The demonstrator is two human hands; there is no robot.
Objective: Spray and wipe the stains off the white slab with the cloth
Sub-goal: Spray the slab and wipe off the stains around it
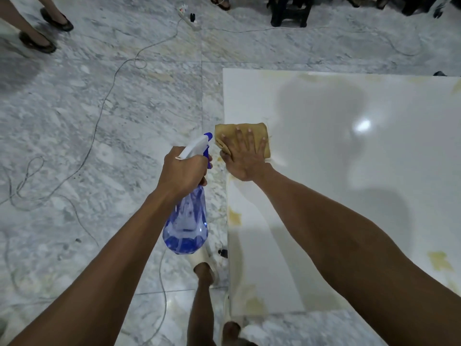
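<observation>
Right hand [245,158] is pressing flat on the folded tan cloth [243,138] at the glossy slab's [349,171] left edge; left hand [182,171] is gripping a clear blue spray bottle [187,221].

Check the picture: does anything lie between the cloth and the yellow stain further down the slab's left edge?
Nothing visible does. The cloth lies under the right hand; bare white slab runs to the stain.

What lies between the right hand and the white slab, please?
In the head view, the tan cloth lies between them: the right hand presses it flat, fingers spread, onto the white slab near its left edge.
</observation>
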